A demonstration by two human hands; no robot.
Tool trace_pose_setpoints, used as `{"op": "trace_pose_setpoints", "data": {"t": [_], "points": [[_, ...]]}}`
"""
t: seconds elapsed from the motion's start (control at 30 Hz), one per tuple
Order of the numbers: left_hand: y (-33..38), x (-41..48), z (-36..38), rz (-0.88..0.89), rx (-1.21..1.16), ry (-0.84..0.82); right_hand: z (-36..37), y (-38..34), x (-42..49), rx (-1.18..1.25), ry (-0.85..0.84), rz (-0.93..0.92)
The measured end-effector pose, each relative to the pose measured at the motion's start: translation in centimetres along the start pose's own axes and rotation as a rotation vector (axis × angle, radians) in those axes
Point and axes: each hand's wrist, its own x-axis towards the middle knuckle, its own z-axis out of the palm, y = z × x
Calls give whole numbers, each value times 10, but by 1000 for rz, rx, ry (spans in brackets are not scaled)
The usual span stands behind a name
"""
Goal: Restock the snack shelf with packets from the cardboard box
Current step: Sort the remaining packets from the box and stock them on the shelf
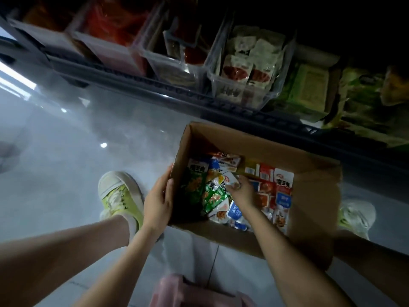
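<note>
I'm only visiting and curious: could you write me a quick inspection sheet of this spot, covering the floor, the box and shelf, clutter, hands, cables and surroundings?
Surface: pale grey tiled floor, glossy with light reflections.
Job's things: open brown cardboard box on the floor, holding mixed green, red, white and blue snack packets; dark shelf behind with clear plastic bins of packets.
Clutter: pink cloth at the bottom edge.
Hands: left hand holds the box's left wall; right hand pinches a small white packet inside the box.
Cables: nothing seen.
Surroundings: dim light; yellow-green canvas shoe left of the box.
</note>
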Motion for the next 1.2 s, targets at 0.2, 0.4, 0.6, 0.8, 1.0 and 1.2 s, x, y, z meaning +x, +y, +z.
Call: {"op": "trace_pose_setpoints", "data": {"t": [0.2,0.4,0.6,0.8,1.0,1.2], "points": [[-2,0,2,-18,-14,11,24,-10,4,100,149,16],[-3,0,3,-13,-1,9,39,-18,-5,165,152,154],[-4,1,3,-24,-11,3,32,-5,-11,145,180,142],[0,1,3,-52,-17,-5,26,-12,-9,332,71,184],[-2,1,3,-30,-9,-10,49,-22,5,289,148,178],[-2,2,3,-14,7,-2,41,-20,1,233,224,163]]}}
